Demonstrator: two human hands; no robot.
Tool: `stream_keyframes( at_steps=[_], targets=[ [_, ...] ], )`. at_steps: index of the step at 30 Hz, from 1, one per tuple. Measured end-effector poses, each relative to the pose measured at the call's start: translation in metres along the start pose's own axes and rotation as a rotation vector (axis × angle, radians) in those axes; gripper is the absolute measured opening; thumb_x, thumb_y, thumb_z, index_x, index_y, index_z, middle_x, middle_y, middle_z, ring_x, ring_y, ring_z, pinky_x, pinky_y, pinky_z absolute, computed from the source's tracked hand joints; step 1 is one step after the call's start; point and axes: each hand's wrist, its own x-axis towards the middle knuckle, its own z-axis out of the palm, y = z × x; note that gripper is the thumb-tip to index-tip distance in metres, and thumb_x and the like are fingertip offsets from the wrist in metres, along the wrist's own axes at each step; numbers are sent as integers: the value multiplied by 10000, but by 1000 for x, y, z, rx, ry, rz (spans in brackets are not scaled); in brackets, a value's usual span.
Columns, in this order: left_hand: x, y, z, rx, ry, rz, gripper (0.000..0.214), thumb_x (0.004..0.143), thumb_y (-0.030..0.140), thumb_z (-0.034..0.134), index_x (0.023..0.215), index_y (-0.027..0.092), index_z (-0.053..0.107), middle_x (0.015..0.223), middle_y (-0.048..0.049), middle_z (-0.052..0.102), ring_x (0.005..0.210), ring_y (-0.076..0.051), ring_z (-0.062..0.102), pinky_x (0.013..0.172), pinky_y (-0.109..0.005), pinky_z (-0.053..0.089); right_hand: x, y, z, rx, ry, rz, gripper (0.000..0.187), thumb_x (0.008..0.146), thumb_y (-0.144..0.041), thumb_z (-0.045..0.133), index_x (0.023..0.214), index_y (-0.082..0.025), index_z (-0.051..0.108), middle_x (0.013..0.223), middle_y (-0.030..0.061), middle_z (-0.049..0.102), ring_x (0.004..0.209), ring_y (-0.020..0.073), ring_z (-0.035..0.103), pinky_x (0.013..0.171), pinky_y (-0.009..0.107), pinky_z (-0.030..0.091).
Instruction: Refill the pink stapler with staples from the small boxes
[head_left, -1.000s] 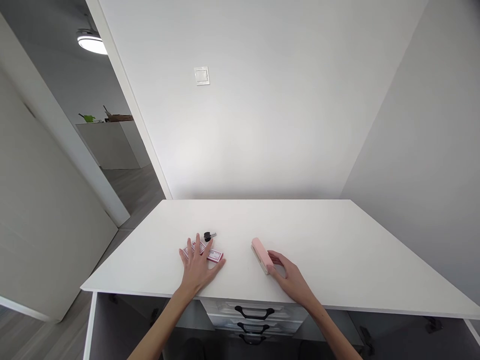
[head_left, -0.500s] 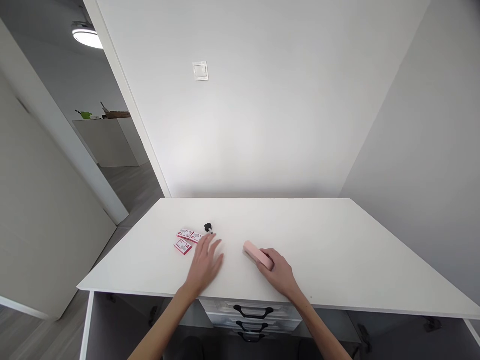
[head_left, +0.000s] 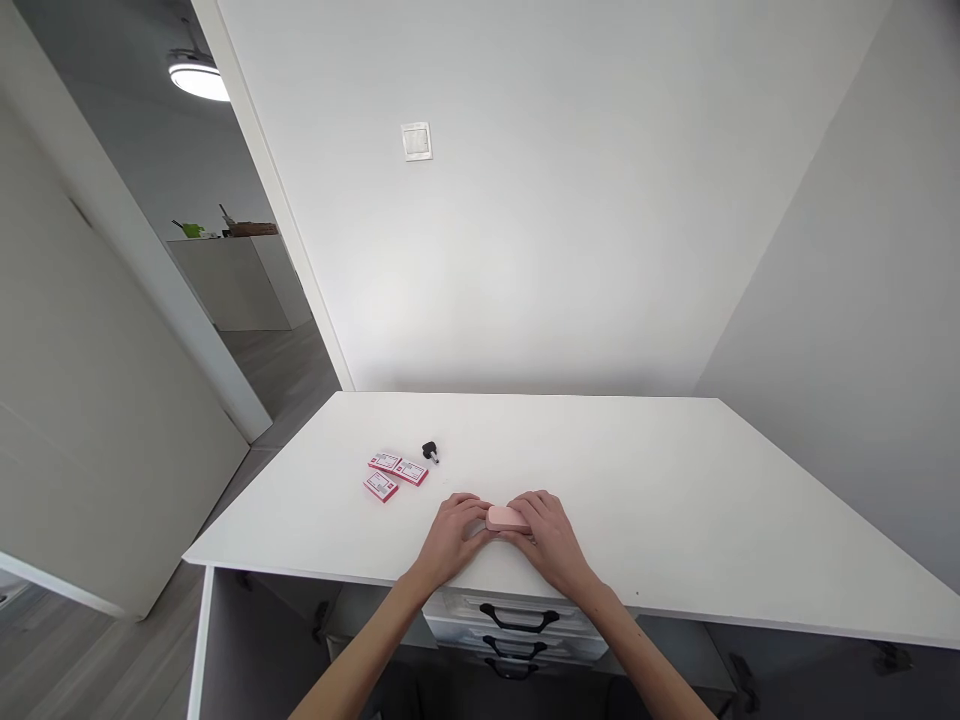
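A pink stapler (head_left: 507,518) lies crosswise between my two hands, just above the desk near its front edge. My right hand (head_left: 550,535) is wrapped round its right end, hiding that part. At the other end, my left hand (head_left: 452,538) grips with thumb and fingers. Beyond my left hand lie small red and white boxes: one at the back left (head_left: 385,461), another touching it on the right (head_left: 411,471), and a third in front (head_left: 381,486). A small black piece with a metal tip (head_left: 430,451) rests just right of them.
The white desk top (head_left: 637,480) runs to a grey wall (head_left: 540,250) with a light switch (head_left: 417,142). Below its front edge are drawers with black handles (head_left: 519,618). To the left, a doorway opens on another room with a counter (head_left: 232,280).
My left hand has moved from beside the small boxes to the stapler and taken hold of its left end. The stapler has turned from slanted to crosswise and come nearer the front edge.
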Motion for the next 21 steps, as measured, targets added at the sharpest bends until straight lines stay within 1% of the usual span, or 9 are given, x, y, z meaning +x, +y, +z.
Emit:
stream_keyframes(
  at_steps=[5,10,17,21],
  targets=[
    [-2,1,4,9,11,-8,224,960,447,645,1071,284,752,1199,-45,751,1204,-278,584,1050,-478,469,0,0,-4,38,-27,23,138,1022,-376,589,1095,-261,610,1096,53,703,1025,258,601,884,410,480],
    [-3,7,4,47,27,-1,215,974,431,618,1086,294,739,1184,-41,754,1191,-281,592,1035,-486,481,0,-2,-6,60,-59,39,161,1042,-390,540,1105,-260,608,1102,70,696,1015,267,604,867,417,485],
    [-5,6,5,78,11,32,220,996,418,585,1124,303,722,1174,-35,753,1207,-272,584,1048,-459,474,-1,0,-5,100,-73,65,161,1037,-401,556,1097,-255,592,1096,52,684,985,250,595,835,387,480],
    [-6,7,5,78,3,40,232,1008,430,564,1130,296,708,1144,-41,751,1215,-270,575,1056,-458,460,-2,-1,-6,45,-85,41,168,1038,-402,561,1095,-246,585,1096,50,678,972,243,593,829,382,466]
  ],
)
